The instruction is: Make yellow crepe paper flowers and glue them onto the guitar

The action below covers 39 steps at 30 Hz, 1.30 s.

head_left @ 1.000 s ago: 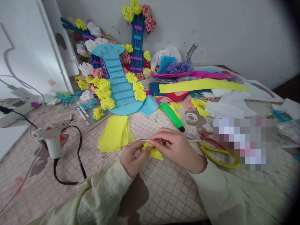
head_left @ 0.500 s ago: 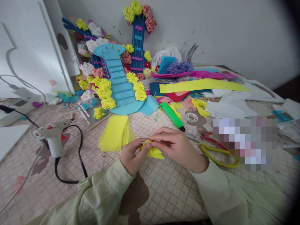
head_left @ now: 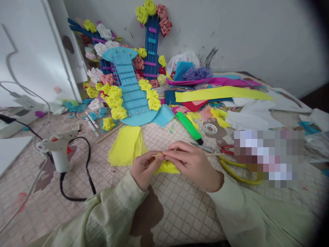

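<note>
My left hand (head_left: 144, 169) pinches a piece of yellow crepe paper (head_left: 168, 167) between thumb and fingers. From the other side, my right hand (head_left: 196, 164) is closed on a thin wooden stick (head_left: 214, 154) lying along the paper's upper edge. One end of the stick pokes out past my left fingers; the other shows beyond my right hand. Its middle is hidden by the fingers. Beside my left hand rests a stack of yellow paper sheets (head_left: 125, 145).
A white glue gun (head_left: 60, 154) with a black cord stands at left. Behind is a light-blue paper guitar (head_left: 128, 84) with yellow paper flowers. A green cutter (head_left: 189, 127) and scissors with yellow-red handles (head_left: 239, 175) lie to the right, near paper scraps and a white ring (head_left: 210, 128).
My right hand has shifted slightly left, and its fingers are closer to my left thumb. The stick's right end now shows beyond my right hand. My left hand has barely moved.
</note>
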Each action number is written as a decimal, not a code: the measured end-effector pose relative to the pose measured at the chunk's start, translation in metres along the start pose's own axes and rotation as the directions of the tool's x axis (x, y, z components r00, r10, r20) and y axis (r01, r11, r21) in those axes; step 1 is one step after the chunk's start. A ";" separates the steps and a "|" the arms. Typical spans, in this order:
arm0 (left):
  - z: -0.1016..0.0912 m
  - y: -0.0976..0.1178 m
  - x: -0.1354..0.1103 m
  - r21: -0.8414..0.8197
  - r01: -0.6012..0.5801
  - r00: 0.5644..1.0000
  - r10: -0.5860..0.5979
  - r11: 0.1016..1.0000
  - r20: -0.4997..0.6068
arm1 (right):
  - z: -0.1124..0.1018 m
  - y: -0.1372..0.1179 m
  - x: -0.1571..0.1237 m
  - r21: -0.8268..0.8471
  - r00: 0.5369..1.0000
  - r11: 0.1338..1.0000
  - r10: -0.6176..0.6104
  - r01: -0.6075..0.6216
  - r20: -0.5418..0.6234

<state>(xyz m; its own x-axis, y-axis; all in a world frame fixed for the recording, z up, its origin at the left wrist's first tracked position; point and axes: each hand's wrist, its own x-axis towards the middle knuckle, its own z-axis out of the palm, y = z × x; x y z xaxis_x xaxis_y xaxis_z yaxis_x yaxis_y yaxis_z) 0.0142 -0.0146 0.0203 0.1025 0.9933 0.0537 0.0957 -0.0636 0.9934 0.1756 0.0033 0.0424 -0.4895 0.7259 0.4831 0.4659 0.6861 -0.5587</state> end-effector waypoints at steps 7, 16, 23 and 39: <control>-0.001 -0.005 -0.004 0.115 -0.097 0.995 0.095 0.989 0.027 | -0.004 -0.004 0.004 0.130 0.983 0.975 0.176 -0.181 0.051; 0.000 -0.006 -0.004 0.060 -0.046 0.999 0.044 0.997 0.027 | -0.002 -0.005 0.004 0.131 0.984 0.975 0.179 -0.177 -0.002; 0.002 -0.002 -0.002 -0.034 0.031 0.999 -0.029 0.999 0.045 | 0.000 -0.002 0.003 0.065 0.989 0.989 0.134 -0.130 -0.067; -0.001 0.003 -0.001 0.020 0.042 0.999 -0.042 0.999 -0.005 | -0.003 -0.001 0.004 0.148 0.985 0.975 0.158 -0.167 0.067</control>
<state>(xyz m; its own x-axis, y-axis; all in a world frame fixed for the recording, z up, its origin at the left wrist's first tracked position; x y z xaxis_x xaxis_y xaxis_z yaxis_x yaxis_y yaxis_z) 0.0135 -0.0153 0.0233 0.0938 0.9955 0.0125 0.1201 -0.0238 0.9925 0.1750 0.0052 0.0468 -0.4579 0.8205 0.3423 0.4271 0.5407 -0.7247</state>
